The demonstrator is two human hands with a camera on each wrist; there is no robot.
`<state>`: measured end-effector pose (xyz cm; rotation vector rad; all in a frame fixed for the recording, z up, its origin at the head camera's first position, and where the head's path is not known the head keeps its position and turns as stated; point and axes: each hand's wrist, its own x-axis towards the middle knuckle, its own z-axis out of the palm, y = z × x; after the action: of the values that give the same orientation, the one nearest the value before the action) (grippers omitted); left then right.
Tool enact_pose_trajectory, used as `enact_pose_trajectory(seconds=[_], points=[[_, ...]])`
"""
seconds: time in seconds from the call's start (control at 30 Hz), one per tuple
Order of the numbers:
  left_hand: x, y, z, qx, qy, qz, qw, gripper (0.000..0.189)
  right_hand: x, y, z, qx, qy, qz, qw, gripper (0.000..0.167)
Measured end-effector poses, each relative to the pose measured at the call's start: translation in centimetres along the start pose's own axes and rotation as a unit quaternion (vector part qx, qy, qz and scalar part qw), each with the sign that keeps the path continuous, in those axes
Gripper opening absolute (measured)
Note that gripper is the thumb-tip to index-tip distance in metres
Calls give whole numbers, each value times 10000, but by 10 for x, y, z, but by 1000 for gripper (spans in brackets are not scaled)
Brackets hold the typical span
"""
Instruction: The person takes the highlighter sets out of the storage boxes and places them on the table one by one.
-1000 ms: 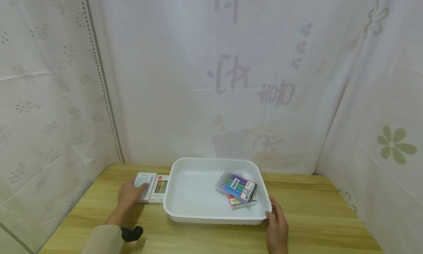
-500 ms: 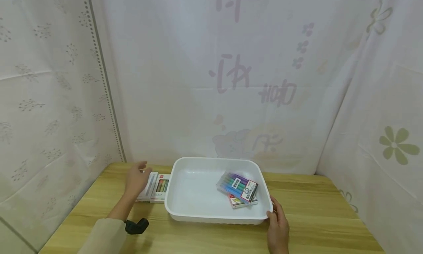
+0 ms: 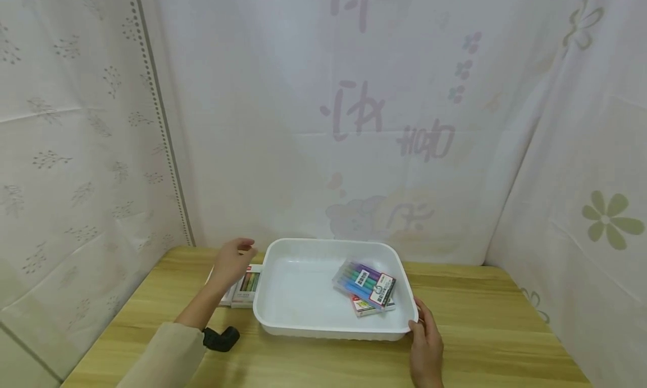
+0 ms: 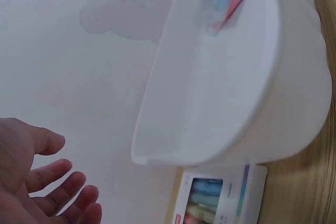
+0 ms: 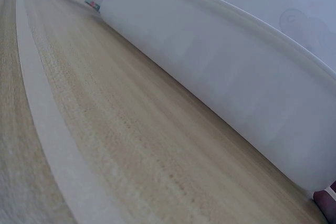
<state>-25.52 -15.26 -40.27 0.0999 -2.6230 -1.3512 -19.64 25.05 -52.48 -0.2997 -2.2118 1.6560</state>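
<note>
My left hand [image 3: 234, 263] hovers above two flat white boxes at the tray's left, its fingers loosely bent and holding nothing. One, a windowed box [image 3: 247, 287] showing coloured sticks, lies against the tray; the other is mostly hidden behind my wrist. In the left wrist view, that hand [image 4: 44, 187] is beside the tray's end, apart from it. With thumb at the rim, my right hand [image 3: 426, 346] grips the near right corner of the white plastic tray [image 3: 303, 292]. Inside the tray, a clear pack of coloured pens [image 3: 363, 284] overlaps a small white-and-red box [image 3: 365, 307].
The wooden table [image 3: 480, 320] extends to the right and in front of the tray. A patterned curtain [image 3: 283, 152] hangs right behind its back edge and along both sides. A black wrist mount [image 3: 221, 339] protrudes from my left sleeve.
My left hand was on the leftmost white box, then lifted off it and moved right and away from me, towards the tray. My right hand has stayed at the tray corner.
</note>
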Motion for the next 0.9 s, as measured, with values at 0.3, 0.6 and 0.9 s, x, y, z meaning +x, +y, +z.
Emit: enact_pose_trajectory(seconds=[0.3, 0.6, 0.9], points=[[10, 12, 14, 230, -227, 164, 9993, 39, 3, 3, -1, 14, -10, -145, 9999, 50], [15, 19, 33, 279, -405, 460, 9977, 33, 2, 3, -3, 18, 22, -148, 9999, 50], [20, 26, 51, 713, -887, 581, 9918, 30, 0, 3, -2, 76, 45, -155, 9998, 50]])
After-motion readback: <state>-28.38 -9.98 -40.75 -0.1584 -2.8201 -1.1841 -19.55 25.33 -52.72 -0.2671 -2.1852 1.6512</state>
